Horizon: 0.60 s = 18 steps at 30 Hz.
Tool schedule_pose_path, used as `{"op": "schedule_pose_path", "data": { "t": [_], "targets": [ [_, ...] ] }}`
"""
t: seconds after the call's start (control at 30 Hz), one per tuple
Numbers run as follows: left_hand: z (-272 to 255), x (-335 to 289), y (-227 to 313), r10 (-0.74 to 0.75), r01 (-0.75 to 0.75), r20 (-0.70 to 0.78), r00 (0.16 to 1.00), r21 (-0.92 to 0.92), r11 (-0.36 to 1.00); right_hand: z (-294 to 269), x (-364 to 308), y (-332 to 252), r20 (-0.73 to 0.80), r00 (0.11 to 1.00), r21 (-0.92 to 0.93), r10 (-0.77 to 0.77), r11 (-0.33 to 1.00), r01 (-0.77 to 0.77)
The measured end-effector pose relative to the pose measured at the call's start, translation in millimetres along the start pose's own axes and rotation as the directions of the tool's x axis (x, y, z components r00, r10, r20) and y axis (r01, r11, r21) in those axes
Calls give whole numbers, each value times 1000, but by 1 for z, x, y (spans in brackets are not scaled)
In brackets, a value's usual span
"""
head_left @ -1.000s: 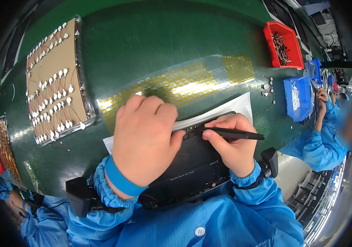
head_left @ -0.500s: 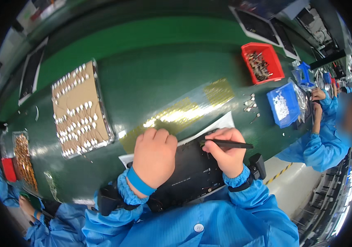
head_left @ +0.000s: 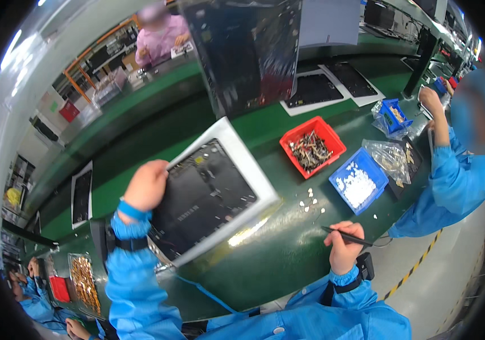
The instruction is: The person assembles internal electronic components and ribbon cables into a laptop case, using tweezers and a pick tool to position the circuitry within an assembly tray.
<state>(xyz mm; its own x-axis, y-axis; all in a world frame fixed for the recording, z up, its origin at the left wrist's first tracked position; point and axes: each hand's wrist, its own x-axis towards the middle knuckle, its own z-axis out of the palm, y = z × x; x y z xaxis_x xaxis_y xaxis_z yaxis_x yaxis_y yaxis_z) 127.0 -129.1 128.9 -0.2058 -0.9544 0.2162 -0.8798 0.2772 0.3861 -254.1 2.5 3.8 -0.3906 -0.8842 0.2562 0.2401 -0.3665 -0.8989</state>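
Note:
My left hand point(head_left: 147, 186) grips the left edge of a black flat device panel point(head_left: 205, 195), which carries small components along its edges. A white sheet point(head_left: 258, 184) lies under the panel and sticks out around it. Both are tilted over the bench at left of centre. My right hand point(head_left: 344, 249) is closed on slim black tweezers point(head_left: 353, 238), whose tip points left above the green bench. Several small white-headed wired parts point(head_left: 308, 201) lie loose beyond the tweezers.
A red bin point(head_left: 328, 136) holds small metal-and-wire parts; beside it a blue bin point(head_left: 375, 198) holds white pieces. Other panels point(head_left: 313, 90) lie on the far shelf. A co-worker point(head_left: 452, 187) sits at right. A tray of orange-brown parts point(head_left: 86, 283) is at left.
The panel and sheet have gone from in front of me to the far left in my left hand. My right hand has drawn away from the panel with the tweezers. My view has tipped up.

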Motion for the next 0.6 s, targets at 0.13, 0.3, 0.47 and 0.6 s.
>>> {"op": "schedule_pose_path", "data": {
  "t": [0.13, 0.3, 0.47, 0.6],
  "targets": [
    [-14, 90, -83, -150, 137, 158, 976, 90, 986, -2, 3, 12, -62, 991, 21, 115, 993, -114],
    [12, 163, -179, -187, 161, 37, 982, 357, 920, 0, -3, 11, 3, 994, 17, 110, 994, -110],
    [70, 191, -118, -531, 501, -124, 838, 563, 658, -1, -3, 16, -17, 992, -32, 129, 991, -129],
    [141, 220, -71, -270, 290, -112, 956, 494, 820, -9, -6, 23, -8, 989, -84, 147, 986, -147]
  ]
}}
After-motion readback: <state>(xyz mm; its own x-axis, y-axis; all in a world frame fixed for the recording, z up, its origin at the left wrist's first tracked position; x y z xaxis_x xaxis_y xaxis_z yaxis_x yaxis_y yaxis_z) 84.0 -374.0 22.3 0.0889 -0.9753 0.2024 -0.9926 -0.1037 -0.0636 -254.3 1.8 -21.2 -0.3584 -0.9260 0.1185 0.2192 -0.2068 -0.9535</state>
